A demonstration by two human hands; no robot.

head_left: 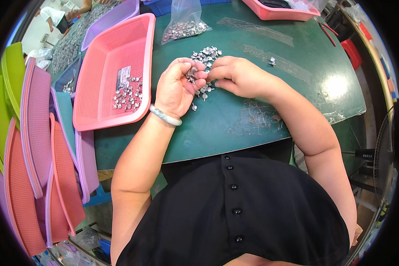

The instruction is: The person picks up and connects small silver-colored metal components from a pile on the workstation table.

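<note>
My left hand (174, 91), with a pale bangle (165, 115) at its wrist, is turned palm up. Its fingers curl around several small silvery metal parts (191, 75), each looking like a round head on a short stem. Close against its fingertips is my right hand (241, 76), palm down, fingers and thumb drawn together over the loose parts; what they pinch, if anything, is hidden. Beneath and beyond both hands a loose pile of the same metal parts (207, 55) lies on the green table (199, 133).
Left of my hands stands a pink mesh basket (113, 53) with several metal parts inside. A clear bag of parts (186, 29) sits behind the pile. One part (272, 61) lies off to the right. Stacked colored baskets (35, 128) crowd the left; a pink tray (281, 13) is at the back.
</note>
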